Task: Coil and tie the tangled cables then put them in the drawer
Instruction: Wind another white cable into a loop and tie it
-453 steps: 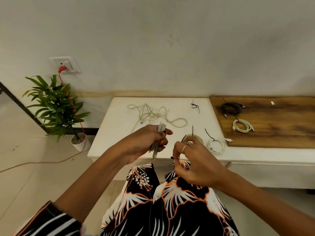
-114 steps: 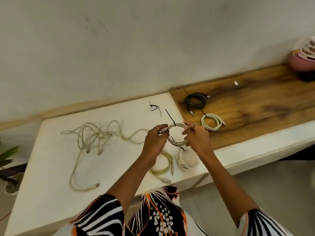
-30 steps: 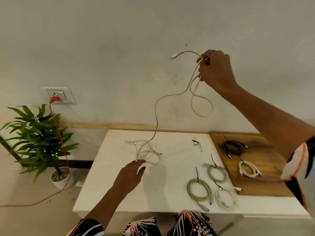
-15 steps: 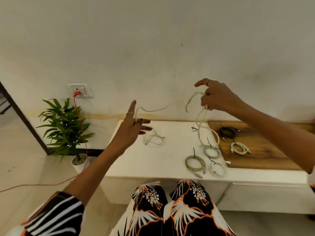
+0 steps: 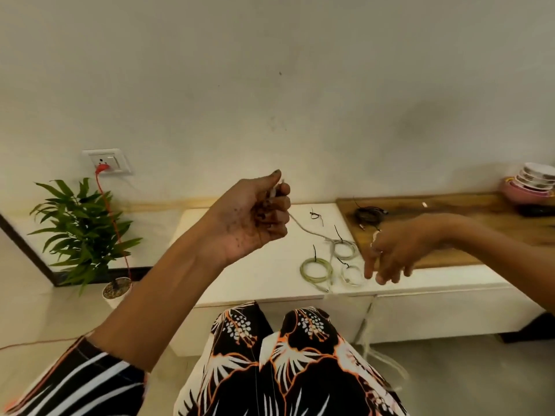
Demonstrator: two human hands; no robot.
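Note:
My left hand (image 5: 258,211) is raised over the white bench (image 5: 240,274) and grips the plug end of a pale loose cable (image 5: 309,232). That cable slants down to the right over the coils, passes my right hand and drops off the front edge to the floor. My right hand (image 5: 390,255) hangs blurred at the bench's front with relaxed fingers pointing down. Tied coils lie on the bench: a green one (image 5: 316,270), a grey one (image 5: 344,249) and a white one (image 5: 351,274). A black coil (image 5: 371,213) lies on the wooden board (image 5: 456,211).
Black ties (image 5: 315,214) lie at the back of the bench. Stacked bowls (image 5: 531,183) stand at the far right. A potted plant (image 5: 84,232) and a wall socket (image 5: 106,162) with a red cord are on the left. My patterned lap fills the foreground.
My left hand has closed on the cable's end. My right hand has dropped from chest height to the bench's front edge. The loose pile has left the bench, and cable now hangs to the floor.

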